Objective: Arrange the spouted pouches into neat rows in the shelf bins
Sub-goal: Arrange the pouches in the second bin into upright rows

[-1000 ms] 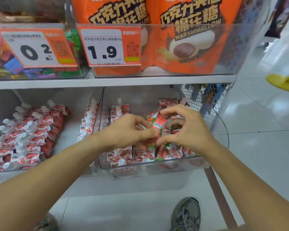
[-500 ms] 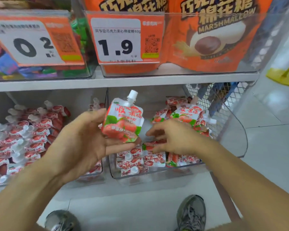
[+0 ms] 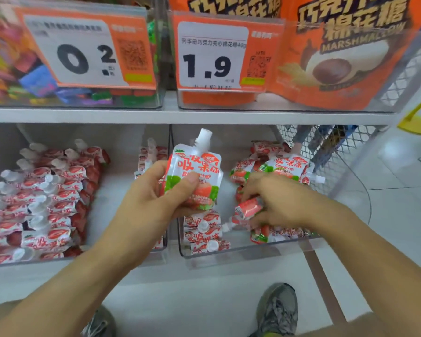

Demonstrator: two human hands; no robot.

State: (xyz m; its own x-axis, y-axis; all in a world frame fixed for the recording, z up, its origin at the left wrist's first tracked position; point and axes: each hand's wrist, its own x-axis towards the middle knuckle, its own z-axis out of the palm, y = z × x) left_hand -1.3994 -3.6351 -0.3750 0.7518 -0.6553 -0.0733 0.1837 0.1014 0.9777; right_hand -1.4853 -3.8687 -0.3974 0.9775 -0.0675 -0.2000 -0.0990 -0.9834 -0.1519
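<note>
The left hand [image 3: 153, 205] grips 1 spouted pouch [image 3: 195, 176] upright, thumb pressed across its printed front and fingers curled behind, the white cap [image 3: 204, 136] pointing to 12 o'clock, raised above the front of the right bin [image 3: 253, 249]. At 3 o'clock from it, the right hand [image 3: 277, 203] reaches down into that same clear bin, its fingers curled around a second pouch [image 3: 247, 208] that lies tilted with its spout end toward 8 o'clock. Just below the held pouch, at 6 o'clock, a short row of pouches [image 3: 204, 233] lies flat along the bin's left side, caps showing. At 1 o'clock from the right hand, loose pouches [image 3: 277, 166] sit heaped in no order against the back right of the bin. At 9 o'clock from the left hand, the left bin [image 3: 122, 147] holds many pouches in overlapping rows [image 3: 46, 203], caps toward 10 o'clock. On the shelf [image 3: 180, 115] above, at 12 o'clock, 2 orange price tags read 0.2 [image 3: 83, 57] and 1.9 [image 3: 212, 57], with an orange marshmallow bag [image 3: 338, 57] behind clear plastic at 1 o'clock. Wire mesh [image 3: 331, 152] closes the shelf end at 2 o'clock. At 6 o'clock, 2 grey shoes, the right one [image 3: 277, 310] plainly seen, stand on the pale floor [image 3: 192, 300].
</note>
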